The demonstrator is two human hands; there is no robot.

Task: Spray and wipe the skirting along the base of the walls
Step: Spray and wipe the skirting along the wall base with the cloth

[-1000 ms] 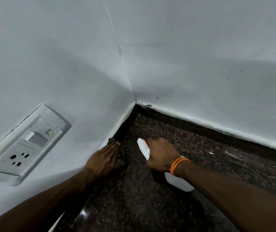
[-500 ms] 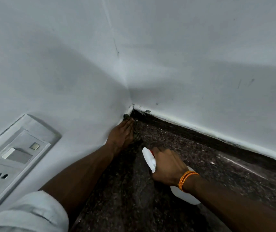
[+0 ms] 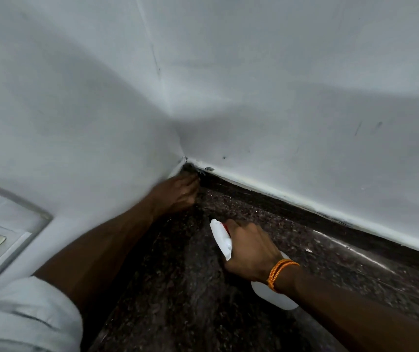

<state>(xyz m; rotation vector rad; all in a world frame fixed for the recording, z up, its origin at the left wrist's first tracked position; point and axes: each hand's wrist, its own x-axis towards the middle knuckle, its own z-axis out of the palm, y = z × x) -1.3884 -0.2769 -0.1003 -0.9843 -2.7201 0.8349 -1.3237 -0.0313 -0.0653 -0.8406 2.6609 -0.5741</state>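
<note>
Both hands are low at the room's corner: the left hand (image 3: 178, 193) reaches into the corner itself, fingertips at the foot of the wall, but it is blurred and I cannot tell whether it grasps anything. The right hand (image 3: 251, 252), an orange band (image 3: 279, 273) on its wrist, is wrapped round the neck of a white bottle (image 3: 272, 293), nozzle pointing towards the corner. The dark skirting (image 3: 343, 232) runs along the right wall's base, between white wall (image 3: 305, 123) and speckled floor (image 3: 178, 288).
</note>
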